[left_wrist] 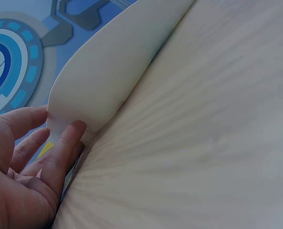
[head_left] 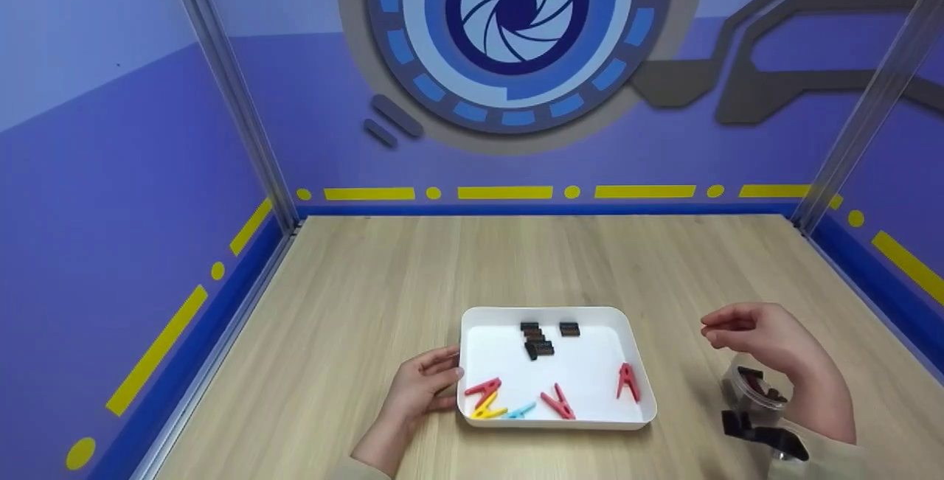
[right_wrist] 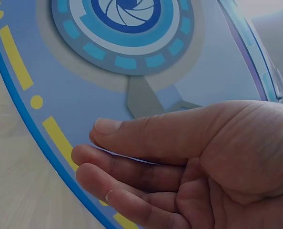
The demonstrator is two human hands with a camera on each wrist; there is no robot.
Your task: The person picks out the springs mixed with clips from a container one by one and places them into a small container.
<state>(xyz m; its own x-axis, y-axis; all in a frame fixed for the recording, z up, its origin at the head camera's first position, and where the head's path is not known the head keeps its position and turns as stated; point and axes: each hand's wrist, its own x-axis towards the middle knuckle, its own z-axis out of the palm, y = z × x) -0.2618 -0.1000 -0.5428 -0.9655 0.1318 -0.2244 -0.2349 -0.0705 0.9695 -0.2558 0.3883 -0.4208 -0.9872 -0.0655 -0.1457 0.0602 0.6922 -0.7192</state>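
Note:
My left hand (head_left: 424, 388) rests its fingertips against the left outer wall of a white tray (head_left: 641, 425). In the left wrist view, the fingers (left_wrist: 67, 148) touch that wall. Inside the tray's front part lie a yellow clothespin (head_left: 487, 408), a light blue clothespin (head_left: 521, 411) and red clothespins (head_left: 558, 401). Several small black-and-brown blocks (head_left: 542, 348) sit near its back; their kind is unclear. My right hand (head_left: 774, 336) hovers right of the tray, fingers loosely bent and nothing between them. Below it stands a clear plastic cup (head_left: 763, 402) with dark pieces in it, partly hidden by the wrist.
The wooden table (head_left: 398, 266) is bounded by blue-purple panels (head_left: 310, 119) at the back and sides. Metal posts (head_left: 247, 111) rise at the back corners. A black strap (head_left: 767, 437) crosses the right wrist beside the cup.

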